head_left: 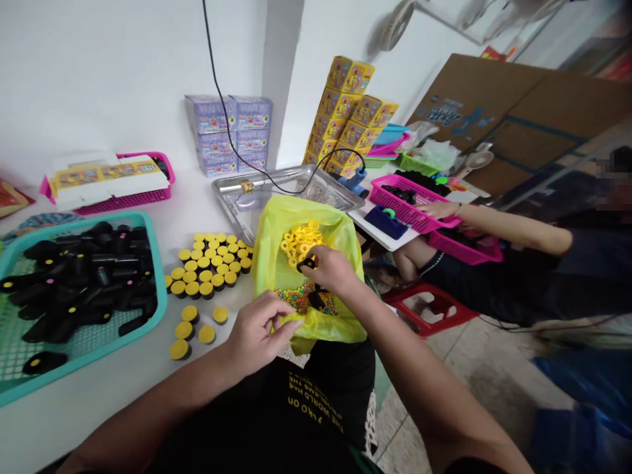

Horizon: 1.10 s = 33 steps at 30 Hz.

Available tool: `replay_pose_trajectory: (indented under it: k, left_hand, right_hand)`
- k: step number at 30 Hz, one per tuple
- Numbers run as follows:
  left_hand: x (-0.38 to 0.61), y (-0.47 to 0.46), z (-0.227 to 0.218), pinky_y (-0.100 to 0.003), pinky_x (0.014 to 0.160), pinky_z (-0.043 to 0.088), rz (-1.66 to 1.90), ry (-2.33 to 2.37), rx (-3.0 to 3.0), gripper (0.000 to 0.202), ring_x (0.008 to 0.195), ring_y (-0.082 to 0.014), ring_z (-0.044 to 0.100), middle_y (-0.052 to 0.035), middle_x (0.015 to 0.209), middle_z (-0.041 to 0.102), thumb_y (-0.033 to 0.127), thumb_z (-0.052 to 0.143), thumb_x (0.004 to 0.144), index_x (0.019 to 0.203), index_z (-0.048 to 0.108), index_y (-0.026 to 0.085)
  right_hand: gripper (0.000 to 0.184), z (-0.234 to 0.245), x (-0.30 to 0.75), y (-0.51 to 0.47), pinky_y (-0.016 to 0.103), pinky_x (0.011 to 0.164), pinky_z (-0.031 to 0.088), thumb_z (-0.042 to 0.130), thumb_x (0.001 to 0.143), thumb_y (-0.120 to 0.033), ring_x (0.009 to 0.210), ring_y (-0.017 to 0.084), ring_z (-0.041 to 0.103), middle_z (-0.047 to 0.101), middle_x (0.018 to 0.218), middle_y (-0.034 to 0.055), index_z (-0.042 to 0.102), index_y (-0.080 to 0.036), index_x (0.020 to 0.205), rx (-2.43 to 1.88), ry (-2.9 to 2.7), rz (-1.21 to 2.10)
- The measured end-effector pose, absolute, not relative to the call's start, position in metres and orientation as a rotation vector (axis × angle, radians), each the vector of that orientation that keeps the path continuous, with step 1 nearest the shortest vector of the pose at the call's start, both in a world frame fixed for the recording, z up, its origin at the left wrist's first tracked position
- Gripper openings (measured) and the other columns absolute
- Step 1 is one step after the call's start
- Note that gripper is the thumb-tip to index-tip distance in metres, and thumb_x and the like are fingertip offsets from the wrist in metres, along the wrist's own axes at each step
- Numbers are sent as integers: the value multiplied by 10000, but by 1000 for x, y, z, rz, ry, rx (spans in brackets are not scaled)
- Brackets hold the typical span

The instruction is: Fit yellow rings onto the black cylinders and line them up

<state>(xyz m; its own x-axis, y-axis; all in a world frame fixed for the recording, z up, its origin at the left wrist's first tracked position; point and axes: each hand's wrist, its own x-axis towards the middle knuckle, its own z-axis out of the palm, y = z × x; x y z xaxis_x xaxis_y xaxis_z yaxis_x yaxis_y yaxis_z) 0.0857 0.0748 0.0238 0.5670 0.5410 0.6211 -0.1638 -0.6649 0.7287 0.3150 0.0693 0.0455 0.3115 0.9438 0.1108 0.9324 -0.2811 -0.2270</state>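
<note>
A basket lined with a yellow plastic bag (269,230) sits in front of me. My right hand (332,268) reaches into it, fingers pinched on a small black cap-like piece (307,263). Just beyond that hand lies a heap of small yellow ring-shaped parts (301,238). Multicoloured beads (292,299) fill the near part, with black pieces (316,301) on top. At the basket's near left edge is my left hand (261,329), loosely curled, its thumb and index tips apart and nothing visible between them. Several black pieces with yellow tops (205,263) stand left of the basket.
A teal basket (158,276) of black parts stands at the left. Behind are a metal tray (232,210), purple boxes (234,131) and stacked yellow boxes (340,112). On the right, a co-worker's hand (439,209) reaches into a pink basket (385,194), near a red stool (419,322).
</note>
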Motion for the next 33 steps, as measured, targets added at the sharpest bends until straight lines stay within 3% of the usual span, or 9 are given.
replay_pose_trajectory:
  k: [4,6,10,12,13,15,18,23,33]
  left_hand:
    - [92,80,29,-282,705,581,1309,402,2148,341,808,-174,665,-103,1028,697,210,730,865,1184,622,157]
    - [93,81,26,-289,730,584,1323,421,2136,307,820,-182,678,-84,984,717,183,698,876,1175,629,162]
    - [88,83,19,-218,552,505,1280,591,1916,198,595,-115,588,-9,761,671,249,762,840,1004,685,169]
    - [85,82,17,-206,518,480,1248,626,1756,249,570,-101,559,-3,751,660,286,796,807,1000,693,168]
    - [84,81,16,-204,512,482,1226,622,1673,278,578,-102,564,-7,768,661,291,796,800,1027,694,167]
    - [83,79,14,-207,490,495,1152,598,1499,348,602,-116,594,-17,803,658,309,789,796,1097,689,166]
    - [80,77,12,-211,450,512,1058,590,1309,412,617,-138,628,-21,812,642,351,794,785,1138,689,168]
    - [74,82,12,-222,483,547,1049,590,1309,360,615,-121,608,-40,869,665,350,823,751,1043,726,163]
    - [81,84,18,-171,408,426,1018,583,1365,283,602,-128,638,-15,760,677,320,800,771,978,686,164]
  right_hand:
    - [200,74,279,25,256,583,427,720,755,-264,612,136,561,615,726,-2,679,-180,932,-1749,-1726,343]
    - [161,79,266,15,248,572,422,725,764,-267,605,127,550,606,718,-7,678,-182,892,-1590,-1762,469]
    - [254,68,274,45,266,587,466,606,924,-407,613,148,608,682,749,30,700,-172,950,-1616,-1732,761]
    - [280,55,287,77,274,642,495,582,949,-398,694,176,656,716,820,67,708,-152,998,-1998,-1685,441]
    - [273,48,292,94,279,735,512,568,960,-374,826,196,686,731,936,88,708,-162,1060,-2238,-1715,211]
    - [288,34,298,123,320,855,505,588,942,-295,1006,257,684,710,1133,154,691,-145,1166,-2381,-1716,89]
    - [308,16,300,149,344,862,505,564,947,-273,1020,292,688,688,1189,189,684,-133,1194,-2462,-1770,75]
    - [328,0,302,157,342,870,495,450,979,-205,1042,285,685,682,1205,191,672,-133,1210,-2505,-1818,55]
    - [223,3,311,145,320,867,460,577,841,-156,1021,272,664,707,1139,176,693,-118,1028,-2315,-1670,168]
